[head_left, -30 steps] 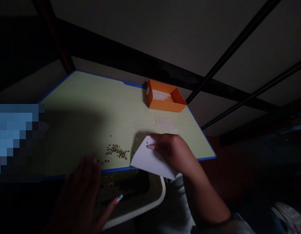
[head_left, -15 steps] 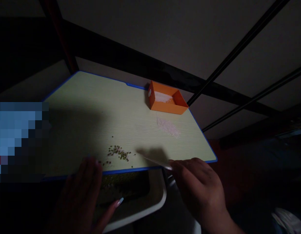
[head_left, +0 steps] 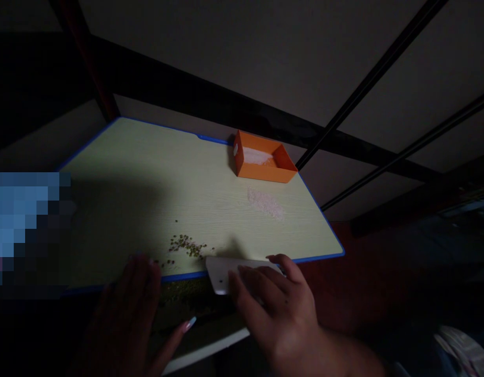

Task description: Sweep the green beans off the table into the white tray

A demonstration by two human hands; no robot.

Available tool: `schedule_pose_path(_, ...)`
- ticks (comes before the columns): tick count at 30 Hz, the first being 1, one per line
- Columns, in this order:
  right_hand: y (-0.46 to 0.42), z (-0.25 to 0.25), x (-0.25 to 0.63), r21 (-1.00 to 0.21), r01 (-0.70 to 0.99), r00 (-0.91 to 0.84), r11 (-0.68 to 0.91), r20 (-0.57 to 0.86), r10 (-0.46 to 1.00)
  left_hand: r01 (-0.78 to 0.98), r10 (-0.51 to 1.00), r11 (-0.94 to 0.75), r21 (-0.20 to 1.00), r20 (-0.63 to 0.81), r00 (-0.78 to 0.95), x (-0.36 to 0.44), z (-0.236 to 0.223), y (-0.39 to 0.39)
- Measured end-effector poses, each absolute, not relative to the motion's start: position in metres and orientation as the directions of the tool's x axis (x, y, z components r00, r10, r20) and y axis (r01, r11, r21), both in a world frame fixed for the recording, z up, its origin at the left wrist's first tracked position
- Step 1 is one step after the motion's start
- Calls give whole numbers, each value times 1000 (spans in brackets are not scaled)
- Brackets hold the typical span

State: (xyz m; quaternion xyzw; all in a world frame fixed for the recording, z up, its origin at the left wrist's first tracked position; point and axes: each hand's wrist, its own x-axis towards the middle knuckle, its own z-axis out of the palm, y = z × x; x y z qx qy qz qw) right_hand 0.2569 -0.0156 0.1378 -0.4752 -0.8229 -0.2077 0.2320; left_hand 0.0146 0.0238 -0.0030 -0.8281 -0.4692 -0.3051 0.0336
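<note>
My right hand (head_left: 279,309) grips a flat white scraper-like plate (head_left: 222,269), its broad face tilted over the table's near blue edge. A dark speck shows on the plate. Just left of its tip lies a small scatter of green beans (head_left: 191,246), seemingly mung beans, with some pale grains among them. Dim in shadow, my left hand (head_left: 134,303) rests by the near edge left of the beans, fingers stretched and thumb spread, holding nothing. Below the edge, a white-rimmed container (head_left: 210,350) holds more green beans, partly hidden by both hands.
On the pale table (head_left: 147,152) with blue trim, an orange box (head_left: 261,172) with pale grains inside stands at the back right. A patch of pale grains (head_left: 264,202) lies in front of it. Cabinet panels rise behind; a blurred-out blue area (head_left: 18,220) is at left.
My right hand has moved left, and the white plate has turned from edge-on to showing its broad face. My left hand stays in nearly the same place. The view has shifted slightly.
</note>
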Motion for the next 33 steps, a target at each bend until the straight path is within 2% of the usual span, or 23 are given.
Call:
schedule_pose_path(11, -9, 141, 248, 153, 839, -529, 522, 450, 719, 794, 769, -552, 253, 522, 369, 12, -4, 24)
schedule_pose_path(19, -10, 136, 258, 116, 906, -408, 407, 498, 765, 800, 800, -521, 298, 497, 336, 15, -4, 22)
schedule_pose_path(28, 12, 122, 293, 195, 959, -280, 205, 540, 794, 798, 786, -541, 266, 497, 367, 13, -5, 25)
schedule_pose_path(33, -3, 128, 286, 137, 954, -293, 266, 603, 742, 800, 771, -549, 242, 517, 373, 14, -6, 26)
